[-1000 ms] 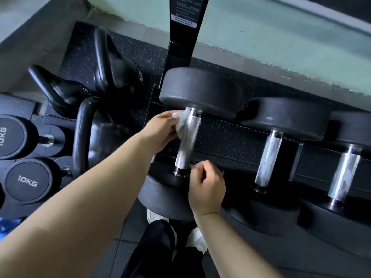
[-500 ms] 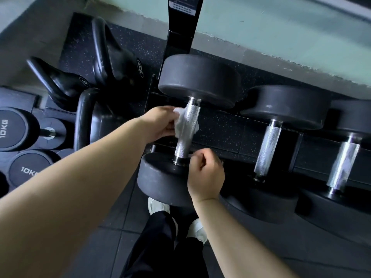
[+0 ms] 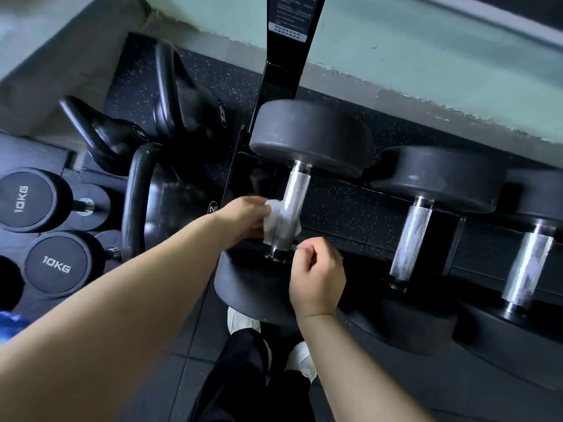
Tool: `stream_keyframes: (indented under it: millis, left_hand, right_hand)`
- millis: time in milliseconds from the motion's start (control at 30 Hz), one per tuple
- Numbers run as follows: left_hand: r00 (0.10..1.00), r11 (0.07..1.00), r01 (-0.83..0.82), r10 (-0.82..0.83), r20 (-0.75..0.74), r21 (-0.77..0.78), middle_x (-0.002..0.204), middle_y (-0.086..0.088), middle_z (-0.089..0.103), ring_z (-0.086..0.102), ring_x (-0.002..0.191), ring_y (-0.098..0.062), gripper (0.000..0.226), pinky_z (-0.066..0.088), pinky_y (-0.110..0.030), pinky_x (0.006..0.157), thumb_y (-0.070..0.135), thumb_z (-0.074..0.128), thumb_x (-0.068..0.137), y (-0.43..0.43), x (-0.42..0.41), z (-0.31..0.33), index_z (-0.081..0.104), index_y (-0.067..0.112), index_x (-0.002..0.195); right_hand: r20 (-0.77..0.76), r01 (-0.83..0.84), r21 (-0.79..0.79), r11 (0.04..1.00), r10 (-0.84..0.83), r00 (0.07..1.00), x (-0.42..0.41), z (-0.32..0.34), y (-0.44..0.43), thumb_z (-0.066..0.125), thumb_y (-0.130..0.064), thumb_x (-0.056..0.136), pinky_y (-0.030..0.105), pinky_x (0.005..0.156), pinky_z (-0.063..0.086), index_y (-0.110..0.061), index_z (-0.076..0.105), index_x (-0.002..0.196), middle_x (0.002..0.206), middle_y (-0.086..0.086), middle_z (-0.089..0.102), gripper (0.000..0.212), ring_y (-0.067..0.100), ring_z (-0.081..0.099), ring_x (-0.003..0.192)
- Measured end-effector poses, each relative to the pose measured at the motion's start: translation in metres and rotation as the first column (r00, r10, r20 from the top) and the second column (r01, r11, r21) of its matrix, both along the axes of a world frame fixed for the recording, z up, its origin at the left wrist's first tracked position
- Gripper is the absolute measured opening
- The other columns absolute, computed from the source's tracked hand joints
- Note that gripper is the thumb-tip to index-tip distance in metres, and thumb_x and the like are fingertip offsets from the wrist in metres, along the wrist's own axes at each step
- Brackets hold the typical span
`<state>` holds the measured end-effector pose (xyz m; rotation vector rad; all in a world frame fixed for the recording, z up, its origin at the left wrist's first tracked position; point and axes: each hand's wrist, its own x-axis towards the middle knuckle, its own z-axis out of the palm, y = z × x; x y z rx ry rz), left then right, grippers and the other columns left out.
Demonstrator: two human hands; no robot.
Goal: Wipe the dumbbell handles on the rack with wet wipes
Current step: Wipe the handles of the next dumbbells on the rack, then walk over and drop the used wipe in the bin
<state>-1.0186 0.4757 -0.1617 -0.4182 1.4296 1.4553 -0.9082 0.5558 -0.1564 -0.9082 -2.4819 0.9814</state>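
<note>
Three black dumbbells lie on the rack (image 3: 344, 205). The leftmost one has a knurled silver handle (image 3: 295, 193). My left hand (image 3: 243, 219) grips a white wet wipe (image 3: 275, 222) wrapped round the lower part of that handle. Just to the right, near the handle's lower collar, my right hand (image 3: 316, 281) has its fingers curled; I cannot tell whether it pinches an edge of the wipe. The middle dumbbell's handle (image 3: 411, 239) and the right dumbbell's handle (image 3: 528, 263) are bare.
Kettlebells (image 3: 170, 190) stand on the floor to the left. Beside them lie 10KG dumbbells (image 3: 58, 264). The black rack upright (image 3: 283, 56) rises behind the leftmost dumbbell. My shoes (image 3: 243, 322) and dark trousers show below. A blue object (image 3: 10, 325) sits at the left edge.
My left hand has slid the wipe down the handle from its top end to its lower part. My right hand has stayed near the lower collar.
</note>
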Motion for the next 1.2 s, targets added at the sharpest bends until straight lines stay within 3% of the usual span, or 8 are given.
stream_keyframes:
  millis: [233,333,433,500,567,900,1067,1200]
  left_hand:
    - [0.947,0.948,-0.315,0.311,-0.081,-0.042,0.071,-0.004,0.064,0.064,0.058,-0.012,0.027,0.053,-0.02,0.046,0.007,0.034,0.098,-0.041,0.008,0.054,0.058,0.011,0.086]
    - [0.956,0.963,-0.268,0.262,-0.128,-0.03,0.086,-0.007,0.059,0.058,0.075,-0.018,0.022,0.053,-0.023,0.051,0.015,0.035,0.099,-0.048,0.018,0.107,0.055,0.011,0.09]
    - [0.954,0.965,-0.26,0.26,-0.148,0.018,0.082,-0.005,0.061,0.06,0.072,-0.015,0.022,0.054,-0.024,0.055,0.015,0.035,0.098,-0.048,0.031,0.155,0.055,0.012,0.09]
    - [0.953,0.967,-0.246,0.253,-0.167,0.059,0.08,-0.005,0.061,0.062,0.067,-0.014,0.021,0.055,-0.023,0.055,0.012,0.036,0.098,-0.041,0.042,0.181,0.055,0.012,0.088]
    - [0.954,0.969,-0.219,0.236,-0.184,0.111,0.081,-0.008,0.062,0.064,0.067,-0.015,0.02,0.056,-0.024,0.055,0.009,0.037,0.097,-0.031,0.054,0.202,0.056,0.01,0.089]
    - [0.963,0.991,0.081,-0.05,-0.266,0.108,0.084,-0.008,0.071,0.069,0.078,-0.018,0.016,0.052,-0.027,0.069,0.02,0.048,0.092,0.037,0.156,0.276,0.059,0.01,0.096]
    - [0.95,0.986,0.16,-0.139,-0.278,0.055,0.081,-0.014,0.063,0.063,0.077,-0.023,0.009,0.053,-0.027,0.066,0.005,0.054,0.088,0.081,0.235,0.302,0.057,0.002,0.08]
    - [0.913,0.932,0.356,-0.334,-0.235,0.059,0.075,-0.011,0.062,0.06,0.068,-0.02,0.008,0.054,-0.023,0.053,-0.003,0.053,0.086,0.108,0.318,0.313,0.059,0.002,0.086]
  right_hand:
    - [0.028,0.004,-0.061,0.998,-0.002,1.0,-0.003,0.009,-0.002,0.037,-0.023,0.07,0.026,0.059,0.031,-0.003,0.062,0.067,0.065,0.012,0.065,0.033,0.021,0.054,0.066]
    - [0.295,0.003,-0.249,0.968,0.073,0.953,-0.006,0.03,0.004,0.038,-0.033,0.086,0.023,0.084,0.03,-0.001,0.062,0.104,0.105,0.015,0.064,0.043,0.032,0.053,0.101]
    - [0.314,0.188,-0.695,0.695,0.059,0.947,0.0,0.083,0.013,0.034,-0.029,0.097,0.028,0.093,0.034,-0.008,0.058,0.111,0.118,0.012,0.059,0.035,0.025,0.051,0.11]
    - [0.209,0.135,-0.89,0.435,0.127,0.97,0.015,0.129,0.014,0.032,-0.031,0.096,0.028,0.084,0.043,-0.016,0.06,0.093,0.097,0.005,0.064,0.032,0.019,0.055,0.091]
    - [0.119,0.039,-0.94,0.339,0.217,0.969,0.03,0.169,0.014,0.043,-0.023,0.093,0.026,0.075,0.047,-0.019,0.059,0.085,0.082,-0.001,0.062,0.019,0.013,0.057,0.075]
    - [0.046,0.046,-0.911,0.411,-0.009,0.999,0.136,0.267,0.068,0.044,-0.003,0.091,0.024,0.055,0.049,-0.016,0.06,0.078,0.062,0.0,0.067,0.023,0.013,0.063,0.058]
    - [0.008,0.006,-0.894,0.448,0.003,1.0,0.229,0.296,0.102,0.051,-0.008,0.09,0.021,0.052,0.049,-0.02,0.057,0.092,0.08,0.002,0.067,0.014,0.01,0.065,0.059]
    - [-0.001,0.051,-0.896,0.441,-0.117,0.993,0.327,0.311,0.125,0.046,-0.006,0.091,0.02,0.042,0.042,-0.012,0.06,0.089,0.061,0.001,0.061,0.015,0.01,0.057,0.046]
